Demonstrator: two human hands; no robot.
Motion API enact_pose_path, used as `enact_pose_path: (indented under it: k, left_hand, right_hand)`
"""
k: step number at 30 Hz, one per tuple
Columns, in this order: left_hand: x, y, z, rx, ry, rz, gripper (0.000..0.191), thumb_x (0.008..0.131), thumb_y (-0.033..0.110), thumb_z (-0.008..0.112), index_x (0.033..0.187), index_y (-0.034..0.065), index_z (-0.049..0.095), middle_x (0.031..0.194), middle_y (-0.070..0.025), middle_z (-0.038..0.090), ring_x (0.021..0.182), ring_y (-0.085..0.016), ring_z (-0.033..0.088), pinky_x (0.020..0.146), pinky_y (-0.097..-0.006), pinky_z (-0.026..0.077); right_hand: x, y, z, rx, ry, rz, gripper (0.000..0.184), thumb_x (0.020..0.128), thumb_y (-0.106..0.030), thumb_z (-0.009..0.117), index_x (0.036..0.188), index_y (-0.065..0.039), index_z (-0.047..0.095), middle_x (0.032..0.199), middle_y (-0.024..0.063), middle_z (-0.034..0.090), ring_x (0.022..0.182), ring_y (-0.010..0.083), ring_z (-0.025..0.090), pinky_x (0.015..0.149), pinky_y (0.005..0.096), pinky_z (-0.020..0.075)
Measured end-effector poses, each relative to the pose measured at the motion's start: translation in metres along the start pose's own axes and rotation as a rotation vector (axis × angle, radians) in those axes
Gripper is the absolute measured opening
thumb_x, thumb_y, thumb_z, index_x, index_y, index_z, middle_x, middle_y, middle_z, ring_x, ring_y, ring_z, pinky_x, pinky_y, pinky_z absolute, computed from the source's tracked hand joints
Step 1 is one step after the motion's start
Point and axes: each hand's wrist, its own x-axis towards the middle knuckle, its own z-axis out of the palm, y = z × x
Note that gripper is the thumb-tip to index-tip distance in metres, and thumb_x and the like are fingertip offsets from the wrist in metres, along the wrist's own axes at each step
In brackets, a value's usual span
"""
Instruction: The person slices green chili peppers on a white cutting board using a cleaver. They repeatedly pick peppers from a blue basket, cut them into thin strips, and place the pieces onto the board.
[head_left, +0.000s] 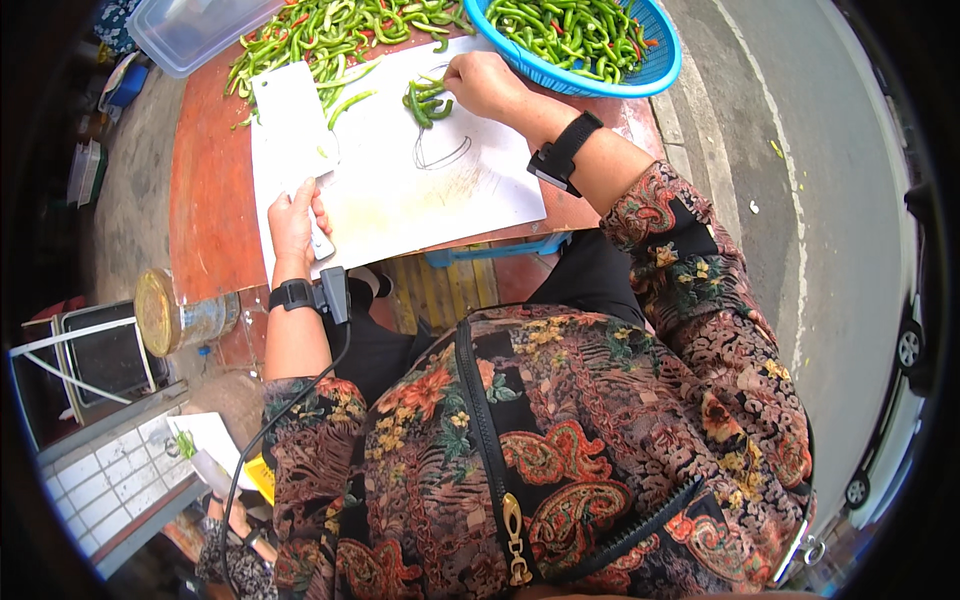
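My left hand (296, 225) grips the handle of a cleaver (292, 120), whose broad blade lies over the left side of a white cutting board (397, 217). A small piece of green pepper sticks to the blade. At the far side of the board, my right hand (484, 84) has its curled fingers on a small bunch of whole green chili peppers (424, 105); its fingertips are partly hidden. Cut green peppers (330, 45), with some red ones, are heaped beyond the blade. A blue plastic basket (670, 56) at the far right holds many whole green peppers.
The board rests on a reddish tabletop (214, 217). A clear plastic bin (161, 37) stands at the far left corner. Below the left edge is a large round tin (159, 311). Another person's hand (238, 517) shows at lower left. A road (847, 187) runs along the right.
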Motion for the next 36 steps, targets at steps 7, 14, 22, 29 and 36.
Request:
enact_pose_path:
  k: [7,14,22,29,36]
  left_hand:
    - [0.0,0.001,0.0,-0.038,-0.013,-0.002,0.027,0.091,0.024,0.066,0.084,0.0009,0.053,0.059,-0.0048,0.051,0.043,-0.014,0.048,0.038,-0.0296,0.041]
    - [-0.002,0.001,0.003,-0.018,0.001,-0.005,0.026,0.091,0.023,0.066,0.084,0.0012,0.053,0.059,-0.0045,0.051,0.043,-0.014,0.048,0.038,-0.0297,0.04]
    - [-0.002,0.002,0.004,-0.026,-0.004,-0.001,0.026,0.091,0.023,0.065,0.084,0.0014,0.053,0.058,-0.0046,0.051,0.043,-0.014,0.048,0.038,-0.0296,0.04]
    - [0.001,0.0,0.003,-0.031,-0.002,-0.006,0.026,0.091,0.022,0.066,0.084,0.0012,0.053,0.059,-0.005,0.051,0.042,-0.014,0.048,0.037,-0.0299,0.04]
    - [0.003,0.0,0.002,-0.024,-0.01,0.01,0.027,0.091,0.023,0.066,0.084,0.0009,0.053,0.059,-0.0049,0.051,0.042,-0.014,0.048,0.037,-0.0296,0.04]
  right_hand:
    - [0.039,-0.037,-0.011,0.086,0.263,-0.092,0.021,0.088,-0.022,0.064,0.092,-0.002,0.069,0.091,0.0234,0.067,0.091,0.0404,0.065,0.08,0.0466,0.0519]
    - [-0.026,-0.032,0.016,-0.201,-0.109,-0.066,0.024,0.086,-0.026,0.064,0.09,-0.003,0.069,0.091,0.0166,0.069,0.087,0.0338,0.067,0.077,0.043,0.054]
    - [-0.031,-0.015,0.018,-0.12,-0.104,-0.151,0.016,0.078,-0.018,0.065,0.087,-0.005,0.066,0.093,0.0141,0.065,0.087,0.0337,0.064,0.077,0.0439,0.0518]
    - [-0.051,-0.012,0.019,-0.116,-0.153,-0.283,0.014,0.08,-0.004,0.056,0.091,-0.005,0.064,0.097,0.0139,0.061,0.094,0.0334,0.063,0.083,0.0412,0.0517]
    - [-0.066,-0.011,0.017,-0.115,-0.23,-0.398,0.013,0.081,-0.005,0.058,0.089,-0.003,0.067,0.092,0.0117,0.061,0.093,0.032,0.061,0.081,0.0402,0.0512]
